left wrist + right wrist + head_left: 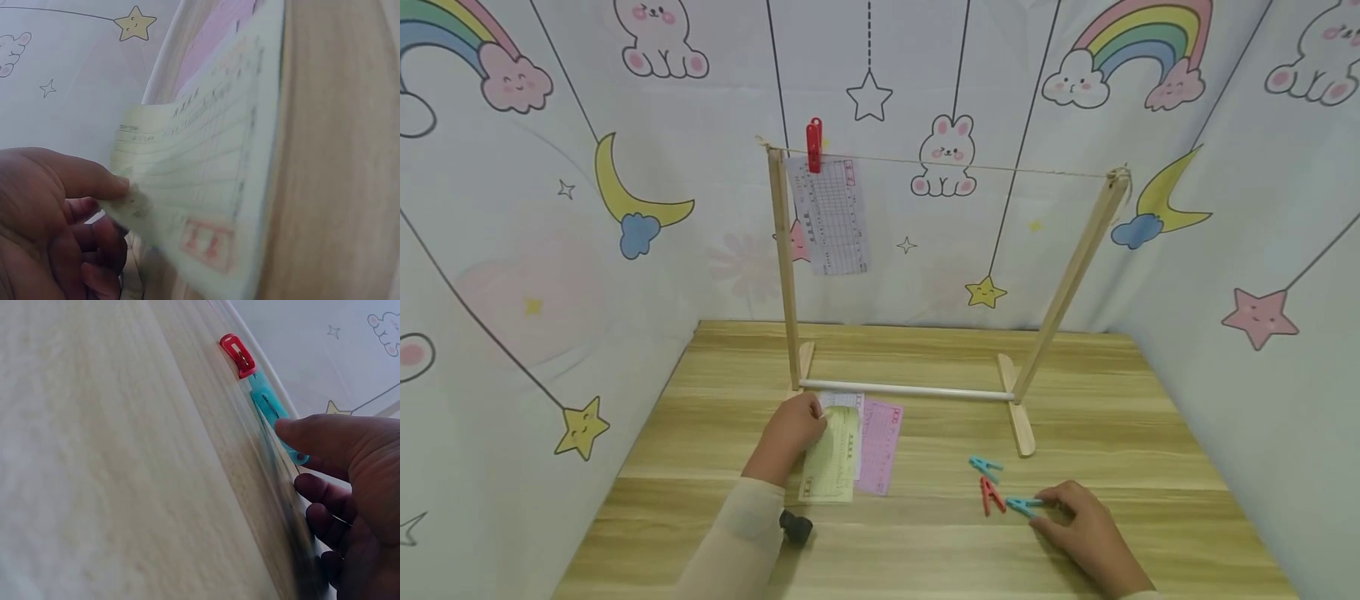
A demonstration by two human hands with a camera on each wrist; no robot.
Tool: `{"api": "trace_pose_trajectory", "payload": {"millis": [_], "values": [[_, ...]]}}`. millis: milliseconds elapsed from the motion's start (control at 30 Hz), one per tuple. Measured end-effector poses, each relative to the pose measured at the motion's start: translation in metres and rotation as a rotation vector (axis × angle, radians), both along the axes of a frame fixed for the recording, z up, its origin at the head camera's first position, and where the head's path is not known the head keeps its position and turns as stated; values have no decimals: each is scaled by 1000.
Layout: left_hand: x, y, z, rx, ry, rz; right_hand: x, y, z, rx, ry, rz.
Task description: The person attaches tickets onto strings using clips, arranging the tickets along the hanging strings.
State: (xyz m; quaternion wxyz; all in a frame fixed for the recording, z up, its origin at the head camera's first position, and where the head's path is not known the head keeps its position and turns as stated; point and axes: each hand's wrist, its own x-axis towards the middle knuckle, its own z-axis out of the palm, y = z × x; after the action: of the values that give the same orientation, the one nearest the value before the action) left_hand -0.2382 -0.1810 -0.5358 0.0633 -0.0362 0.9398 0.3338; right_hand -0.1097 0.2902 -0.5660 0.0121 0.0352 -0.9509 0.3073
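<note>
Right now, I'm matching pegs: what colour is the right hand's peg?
The peg is light blue, clearest in the right wrist view.

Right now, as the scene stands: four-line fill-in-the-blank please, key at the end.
1. The left hand pinches the front sheet, whose colour is ____.
2. The hanging sheet is held on the string by the upper clip, coloured ____.
3. The right hand pinches the lower clip, coloured ____.
4. Apart from the hanging sheet's clip, the number of clips in the head view is ____.

Missing words: yellow; red; blue; three.
</note>
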Motion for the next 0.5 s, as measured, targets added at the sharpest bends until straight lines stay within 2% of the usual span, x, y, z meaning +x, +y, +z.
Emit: {"api": "trace_pose_trajectory", "payload": {"millis": [100,300,500], "values": [[0,-2,-1,56,11,15,2,1,0,-37,8,-12],[0,-1,-1,145,59,16,1,5,2,-94,-78,-92],[0,1,5,213,80,21,-1,9,8,-140,-132,-116]]}}
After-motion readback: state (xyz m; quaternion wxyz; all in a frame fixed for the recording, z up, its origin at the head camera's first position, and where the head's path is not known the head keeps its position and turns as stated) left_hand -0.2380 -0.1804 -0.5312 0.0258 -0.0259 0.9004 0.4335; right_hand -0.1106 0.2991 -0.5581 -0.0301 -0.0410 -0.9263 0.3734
